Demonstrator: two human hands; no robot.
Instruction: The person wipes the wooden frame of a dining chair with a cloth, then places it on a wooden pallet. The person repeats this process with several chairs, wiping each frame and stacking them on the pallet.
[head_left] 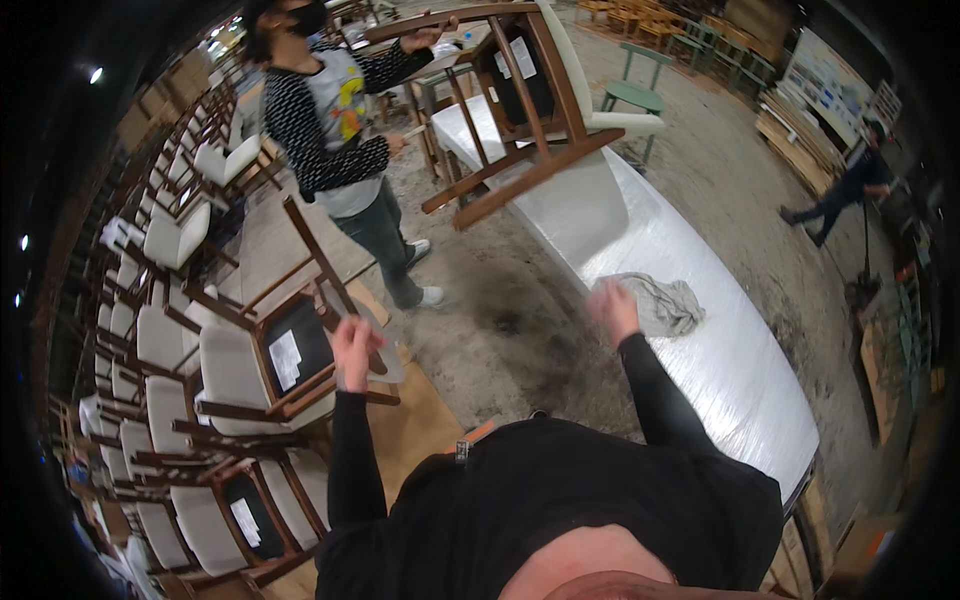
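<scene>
The right hand [612,308] fingers grip a soft, light rag [662,303] on the desk [740,380]; the left hand [354,350] closes on a stiff, heavier chair [270,360], best held by its frame.

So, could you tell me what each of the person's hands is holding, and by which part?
The left hand grips the upturned chair by a wooden leg. The right hand clutches one end of the grey rag on the wrapped table.

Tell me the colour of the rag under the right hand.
The rag is light grey, crumpled on the plastic-wrapped white table beside the right hand; head view.
</scene>
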